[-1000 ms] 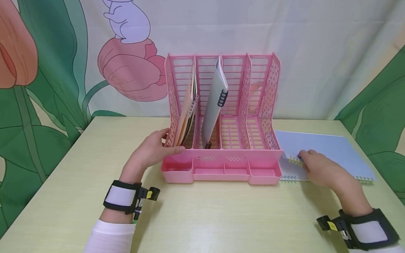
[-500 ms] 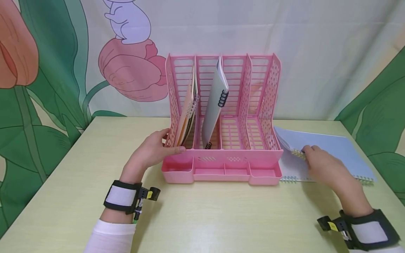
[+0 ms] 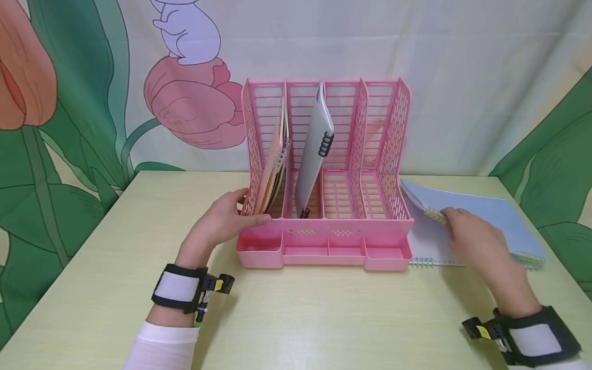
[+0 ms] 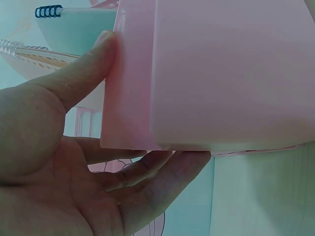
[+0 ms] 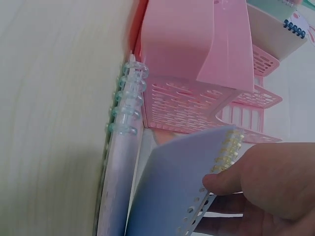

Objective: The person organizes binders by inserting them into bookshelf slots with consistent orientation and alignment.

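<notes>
Risk: pale-blue spiral-bound notebook w/ yellowish rings (image 5: 187, 160) could sag or slip, since R hand (image 3: 478, 239) pinches just its ringed edge, thumb on cover, fingers under; lifted corner might snag pink plastic slatted rack (image 3: 324, 225) close by. Rest lies low, partly over teal-ringed spiral notebook (image 3: 430, 247) on pale wood-look tabletop (image 3: 324, 318). L hand (image 3: 219, 218): thumb on rack's front, fingers round side, grip holding it.

The head view faces forward and down over the table (image 3: 333, 313) and pink rack (image 3: 324, 226), which both wrist views share, close up and sideways
</notes>
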The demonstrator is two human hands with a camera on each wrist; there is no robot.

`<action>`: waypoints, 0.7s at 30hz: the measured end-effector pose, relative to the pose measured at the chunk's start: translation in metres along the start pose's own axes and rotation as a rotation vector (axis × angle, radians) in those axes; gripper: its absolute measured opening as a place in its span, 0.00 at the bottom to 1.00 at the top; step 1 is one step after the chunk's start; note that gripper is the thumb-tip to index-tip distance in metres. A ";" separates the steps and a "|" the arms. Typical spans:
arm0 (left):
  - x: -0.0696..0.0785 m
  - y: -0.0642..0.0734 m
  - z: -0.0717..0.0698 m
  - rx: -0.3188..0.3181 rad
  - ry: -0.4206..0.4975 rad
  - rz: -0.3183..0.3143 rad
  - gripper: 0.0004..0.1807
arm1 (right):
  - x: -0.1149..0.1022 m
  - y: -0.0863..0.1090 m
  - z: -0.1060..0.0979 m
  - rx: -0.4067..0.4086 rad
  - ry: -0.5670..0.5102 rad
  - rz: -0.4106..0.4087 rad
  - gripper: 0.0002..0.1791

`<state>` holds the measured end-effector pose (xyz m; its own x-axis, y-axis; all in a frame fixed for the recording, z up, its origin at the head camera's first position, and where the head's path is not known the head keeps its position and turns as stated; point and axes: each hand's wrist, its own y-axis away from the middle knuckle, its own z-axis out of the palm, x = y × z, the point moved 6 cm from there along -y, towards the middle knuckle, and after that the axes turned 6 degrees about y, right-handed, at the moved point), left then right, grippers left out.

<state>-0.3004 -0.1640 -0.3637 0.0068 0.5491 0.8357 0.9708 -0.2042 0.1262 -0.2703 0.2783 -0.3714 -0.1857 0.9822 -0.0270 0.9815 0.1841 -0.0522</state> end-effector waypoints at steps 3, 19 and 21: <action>0.000 0.000 0.000 -0.001 0.002 -0.003 0.48 | -0.004 -0.001 -0.001 0.026 0.006 0.003 0.18; -0.001 0.000 -0.001 0.006 -0.013 -0.002 0.49 | -0.011 0.001 -0.009 0.158 -0.024 0.057 0.20; 0.000 0.000 -0.001 0.009 -0.013 -0.005 0.49 | -0.012 0.001 -0.010 0.176 -0.030 0.059 0.20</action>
<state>-0.3011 -0.1651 -0.3635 0.0051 0.5608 0.8280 0.9728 -0.1944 0.1257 -0.2663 0.2676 -0.3608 -0.1317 0.9892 -0.0647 0.9680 0.1143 -0.2235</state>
